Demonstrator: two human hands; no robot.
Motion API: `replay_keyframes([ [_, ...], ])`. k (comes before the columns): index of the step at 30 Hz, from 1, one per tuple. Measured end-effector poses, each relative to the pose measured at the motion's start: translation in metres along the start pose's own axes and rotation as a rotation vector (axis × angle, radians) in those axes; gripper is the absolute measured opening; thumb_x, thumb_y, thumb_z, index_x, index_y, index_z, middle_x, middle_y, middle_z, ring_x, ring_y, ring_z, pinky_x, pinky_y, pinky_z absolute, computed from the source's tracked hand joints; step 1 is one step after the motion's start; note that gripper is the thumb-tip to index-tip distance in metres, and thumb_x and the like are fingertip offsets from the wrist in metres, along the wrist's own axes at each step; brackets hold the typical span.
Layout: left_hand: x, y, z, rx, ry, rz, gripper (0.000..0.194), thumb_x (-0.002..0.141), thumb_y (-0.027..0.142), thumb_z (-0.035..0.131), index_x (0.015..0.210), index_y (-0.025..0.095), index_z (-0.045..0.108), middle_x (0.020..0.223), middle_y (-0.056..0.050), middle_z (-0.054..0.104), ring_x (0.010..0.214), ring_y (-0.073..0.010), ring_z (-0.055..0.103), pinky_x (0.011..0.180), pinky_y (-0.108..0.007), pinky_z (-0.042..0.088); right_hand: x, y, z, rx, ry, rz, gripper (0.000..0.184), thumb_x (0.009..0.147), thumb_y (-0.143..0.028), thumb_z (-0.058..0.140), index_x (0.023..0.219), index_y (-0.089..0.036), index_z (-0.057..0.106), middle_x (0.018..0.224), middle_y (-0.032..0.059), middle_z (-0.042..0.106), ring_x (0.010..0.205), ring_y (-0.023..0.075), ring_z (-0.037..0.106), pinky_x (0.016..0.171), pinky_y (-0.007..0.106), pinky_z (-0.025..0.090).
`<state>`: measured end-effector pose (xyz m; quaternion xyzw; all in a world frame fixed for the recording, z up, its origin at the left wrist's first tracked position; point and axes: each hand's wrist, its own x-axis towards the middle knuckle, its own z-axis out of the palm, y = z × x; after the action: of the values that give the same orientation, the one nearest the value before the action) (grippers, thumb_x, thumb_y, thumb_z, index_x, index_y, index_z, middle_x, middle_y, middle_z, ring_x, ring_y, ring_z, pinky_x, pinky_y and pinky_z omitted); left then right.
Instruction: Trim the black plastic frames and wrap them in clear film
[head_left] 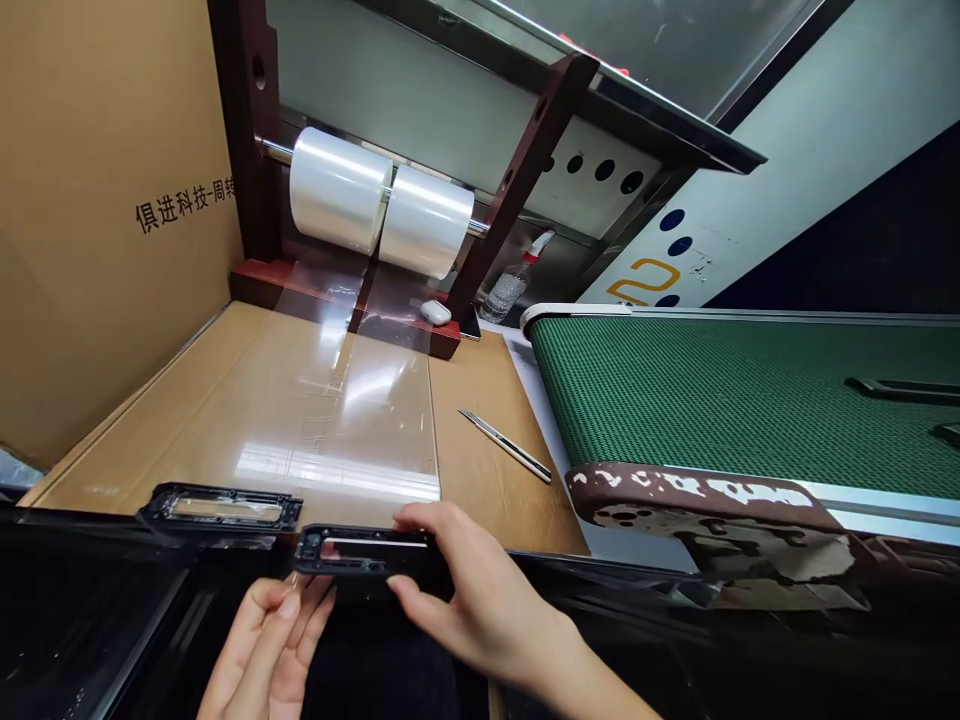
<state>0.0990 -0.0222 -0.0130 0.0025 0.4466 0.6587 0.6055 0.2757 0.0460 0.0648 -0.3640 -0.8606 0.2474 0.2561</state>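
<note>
My right hand (pixel 480 580) grips the right end of a slim black frame (pixel 360 553) with a long slot, thumb below and index finger above. Just under the frame's left end, my left hand (pixel 270 640) is closed in a pinch on what looks like a thin piece of clear film (pixel 311 588); its edges are hard to make out. A second black frame (pixel 225 508) lies to the left at the front edge of the board. Behind both frames, a sheet of clear film (pixel 360 400) stretches over the brown board.
Two rolls of clear film (pixel 341 190) hang on a metal rod in a dark red stand (pixel 510 180). A utility knife (pixel 506 445) lies right of the sheet, near a white case (pixel 435 313) and a spray bottle (pixel 510 285). A green conveyor belt (pixel 720 400) runs along the right; cardboard (pixel 112 250) stands left.
</note>
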Motion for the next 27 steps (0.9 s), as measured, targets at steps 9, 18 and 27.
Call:
replay_keyframes([
  [9, 0.006, 0.002, -0.016, -0.022, -0.009, -0.089, 0.035, 0.058, 0.03, 0.089, 0.078, 0.015, 0.065, 0.114, -0.011, 0.069, 0.111, -0.0304, 0.063, 0.095, -0.035, 0.052, 0.002, 0.002, 0.008, -0.028, -0.071, -0.011, 0.041, 0.083, -0.011, 0.065, 0.119, -0.018, 0.045, 0.108, 0.0076, 0.061, 0.099, 0.0195, 0.06, 0.085, 0.032, 0.053],
  [18, 0.0, -0.006, 0.007, -0.188, 0.063, -0.215, 0.054, 0.038, 0.027, 0.092, 0.088, 0.022, 0.073, 0.107, -0.009, 0.072, 0.09, -0.0301, 0.07, 0.077, -0.035, 0.06, 0.003, 0.006, 0.009, 0.061, -0.061, 0.055, 0.037, 0.083, -0.014, 0.067, 0.114, -0.016, 0.048, 0.108, 0.0078, 0.061, 0.1, 0.018, 0.06, 0.089, 0.03, 0.051],
  [27, -0.017, -0.049, 0.019, -0.091, -0.259, -0.336, 0.061, 0.076, 0.032, 0.072, 0.134, 0.025, 0.054, 0.119, -0.012, 0.067, 0.111, -0.0302, 0.063, 0.1, -0.043, 0.048, 0.006, 0.014, 0.01, 0.125, -0.074, 0.143, 0.037, 0.081, -0.012, 0.066, 0.114, -0.018, 0.049, 0.11, 0.0073, 0.059, 0.095, 0.0156, 0.061, 0.088, 0.03, 0.052],
])
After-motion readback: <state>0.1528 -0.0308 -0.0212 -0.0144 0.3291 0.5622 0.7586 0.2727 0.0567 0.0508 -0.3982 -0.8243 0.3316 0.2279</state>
